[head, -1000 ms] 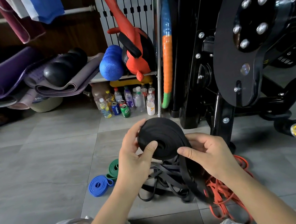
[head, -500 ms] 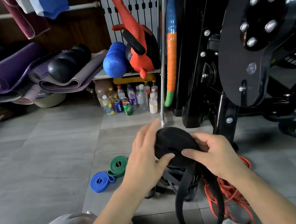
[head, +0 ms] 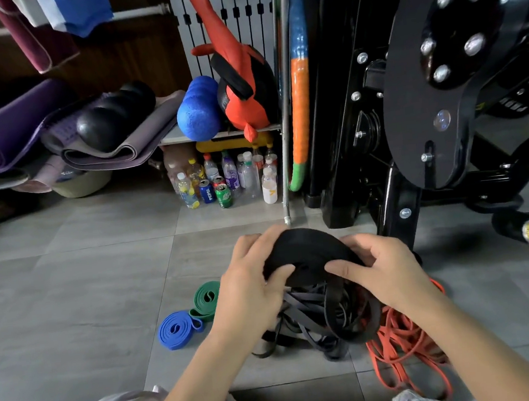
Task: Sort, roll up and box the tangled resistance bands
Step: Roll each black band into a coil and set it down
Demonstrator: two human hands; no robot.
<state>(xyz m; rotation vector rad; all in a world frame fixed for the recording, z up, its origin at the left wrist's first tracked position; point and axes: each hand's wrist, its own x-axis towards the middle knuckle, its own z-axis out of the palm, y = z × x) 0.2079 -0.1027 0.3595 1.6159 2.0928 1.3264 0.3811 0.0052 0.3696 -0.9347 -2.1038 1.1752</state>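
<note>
While both hands grip it, left hand (head: 248, 286) and right hand (head: 383, 269) fingers curled round rolled black rubber band coil (head: 307, 254), loose black band tangle (head: 317, 321) below on grey tiled floor (head: 72, 299).

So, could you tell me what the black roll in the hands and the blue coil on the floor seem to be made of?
The black roll: likely rubber or latex, matte; its flat loose end hangs limp. The blue coil: probably the same rubber, matte, wound in flat layers.
</note>
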